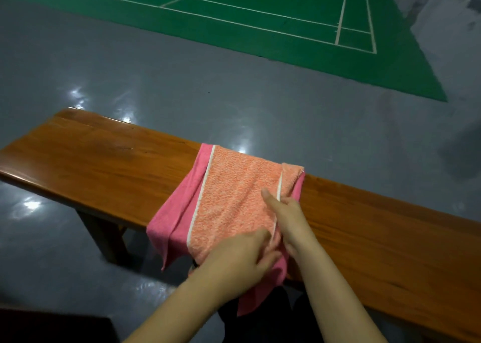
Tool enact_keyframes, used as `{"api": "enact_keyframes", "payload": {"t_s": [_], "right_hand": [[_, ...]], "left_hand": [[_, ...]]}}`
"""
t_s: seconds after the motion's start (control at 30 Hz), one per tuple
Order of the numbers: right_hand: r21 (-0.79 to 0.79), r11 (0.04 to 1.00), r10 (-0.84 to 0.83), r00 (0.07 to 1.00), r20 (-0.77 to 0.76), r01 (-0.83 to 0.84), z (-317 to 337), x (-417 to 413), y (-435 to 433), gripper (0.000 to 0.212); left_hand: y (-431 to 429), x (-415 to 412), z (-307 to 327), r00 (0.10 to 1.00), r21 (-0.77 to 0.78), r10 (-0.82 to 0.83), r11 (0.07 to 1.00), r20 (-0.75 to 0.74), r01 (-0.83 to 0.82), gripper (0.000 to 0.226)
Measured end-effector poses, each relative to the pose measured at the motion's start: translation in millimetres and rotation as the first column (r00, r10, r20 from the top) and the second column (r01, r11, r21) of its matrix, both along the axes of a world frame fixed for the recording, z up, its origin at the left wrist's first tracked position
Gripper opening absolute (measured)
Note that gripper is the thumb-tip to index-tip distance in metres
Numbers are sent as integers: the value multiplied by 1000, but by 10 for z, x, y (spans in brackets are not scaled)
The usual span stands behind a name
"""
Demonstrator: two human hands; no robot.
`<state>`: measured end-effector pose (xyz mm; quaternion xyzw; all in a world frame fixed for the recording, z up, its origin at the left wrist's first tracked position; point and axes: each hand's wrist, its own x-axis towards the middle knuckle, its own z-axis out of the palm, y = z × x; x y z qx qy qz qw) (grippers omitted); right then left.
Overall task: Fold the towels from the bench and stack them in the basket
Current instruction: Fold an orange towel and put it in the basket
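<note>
Pink-and-orange towel lies draped across wooden bench, near edge hanging off. Right hand pinches its right fold, thumb extended. Left hand apparently grips the near hem; fingers partly hidden.

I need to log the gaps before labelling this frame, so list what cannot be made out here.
- Basket: none shows in the head view.
- Towel near end: hangs over the bench edge, covered by the left hand and right hand.
- Right fingertips: tucked under the towel's fold.
- Top right corner: blurred.
</note>
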<state>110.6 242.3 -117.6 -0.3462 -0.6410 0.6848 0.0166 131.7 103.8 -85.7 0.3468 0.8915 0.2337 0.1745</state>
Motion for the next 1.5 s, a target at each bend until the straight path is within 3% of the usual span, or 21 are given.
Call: {"api": "enact_keyframes", "payload": {"t_s": [0.03, 0.1, 0.17, 0.2, 0.3, 0.43, 0.53, 0.63, 0.67, 0.73, 0.8, 0.87, 0.93, 1.0, 1.07, 1.13, 1.23, 1.4, 1.5], "right_hand": [[-75, 995, -65, 998, 15, 66, -41, 24, 5, 46], [-145, 981, -120, 992, 48, 126, -97, 80, 1, 52], [-143, 983, -112, 993, 41, 116, -77, 112, -2, 35], [-130, 987, -85, 996, 36, 89, -55, 120, -2, 22], [-105, 994, -20, 999, 26, 23, 27, 120, -13, 22], [-112, 993, -18, 1000, 22, 20, 62, 132, 22, 20], [-148, 989, -29, 1000, 0, 29, 62, 160, 61, 18], [-198, 976, -112, 988, -109, 89, 101, 193, 100, 8], [-214, 971, -145, 976, -161, 109, 116, 197, 124, 15], [-227, 966, -179, 955, -238, 125, 185, 208, 157, 28], [-246, 959, -210, 939, -273, 143, 251, 224, 193, 26], [-312, 935, -254, 934, -249, 171, 301, 257, 243, 24], [-367, 912, -274, 939, -208, 185, 346, 298, 276, 27], [-399, 898, -278, 941, -194, 184, 412, 303, 302, 29], [-399, 900, -287, 929, -235, 178, 574, 281, 343, 31], [-413, 893, -330, 883, -335, 177, 830, 243, 417, 27], [-440, 895, -329, 781, -531, 77, 1382, 315, 548, 19], [-359, 933, -240, 683, -690, -35, 2036, 973, 632, 29], [-329, 944, -240, 720, -651, 17, 1832, 1378, 544, 32]], "left_hand": [[-33, -25, -36, 998, 57, 20, 998, 65, -23, 32], [-142, -297, -198, 960, 149, 277, 949, 32, -278, 31], [-263, -604, -281, 830, 145, 554, 828, -62, -542, 23], [-289, -702, -307, 783, 98, 613, 790, -104, -605, 25], [-262, -801, -362, 774, -15, 617, 780, -142, -625, 30], [-255, -879, -335, 754, 7, 652, 757, -78, -654, 23], [-251, -834, -189, 738, 113, 673, 738, -53, -665, 17], [-172, -730, 63, 723, 278, 681, 720, -112, -635, 13], [-129, -688, 180, 732, 333, 675, 715, -96, -615, 14], [-14, -614, 405, 735, 418, 677, 656, 44, -629, 19], [90, -624, 489, 672, 406, 680, 548, 292, -731, 28], [154, -671, 459, 516, 277, 584, 451, 627, -848, 27], [222, -633, 418, 354, 147, 409, 458, 841, -877, 21], [349, -594, 437, 393, 178, 399, 479, 828, -860, 8], [550, -536, 616, 540, 310, 405, 507, 738, -804, 17], [771, -479, 899, 689, 455, 355, 549, 632, -701, 22], [1033, -344, 1398, 813, 658, 165, 508, 559, -556, 25], [1027, 53, 1913, 919, 825, -115, 493, 376, -276, 24], [852, 215, 1682, 921, 754, -84, 605, 380, -256, 17]]}}
